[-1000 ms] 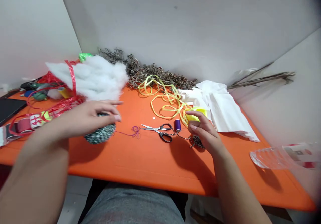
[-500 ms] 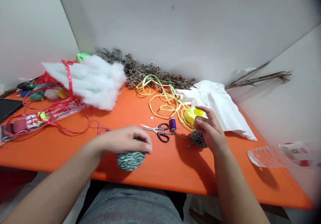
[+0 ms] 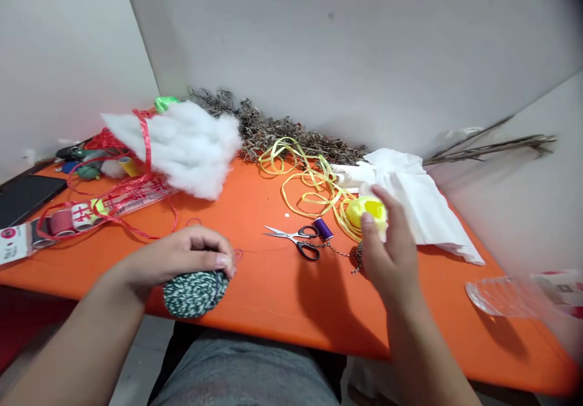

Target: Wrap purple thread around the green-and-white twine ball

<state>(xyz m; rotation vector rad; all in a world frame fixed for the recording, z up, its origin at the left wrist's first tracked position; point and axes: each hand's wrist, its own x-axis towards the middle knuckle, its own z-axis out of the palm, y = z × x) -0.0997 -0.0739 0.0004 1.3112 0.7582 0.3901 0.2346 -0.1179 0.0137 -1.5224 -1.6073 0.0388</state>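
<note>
the left hand [image 3: 182, 257] grips a green-and-white ball of twine [image 3: 195, 292] at the near edge of the orange tabletop [image 3: 273, 297], fingers curled over its top. the right hand [image 3: 390, 254] pinches a yellow ribbon spool [image 3: 367, 210] just beside the scissors [image 3: 296, 240] and a purple thread spool [image 3: 323, 229].

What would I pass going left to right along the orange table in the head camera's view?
Tape rolls → white stuffing → green twine ball under the left hand → scissors → purple spool → right hand → white paper → clear plastic bottle.
</note>
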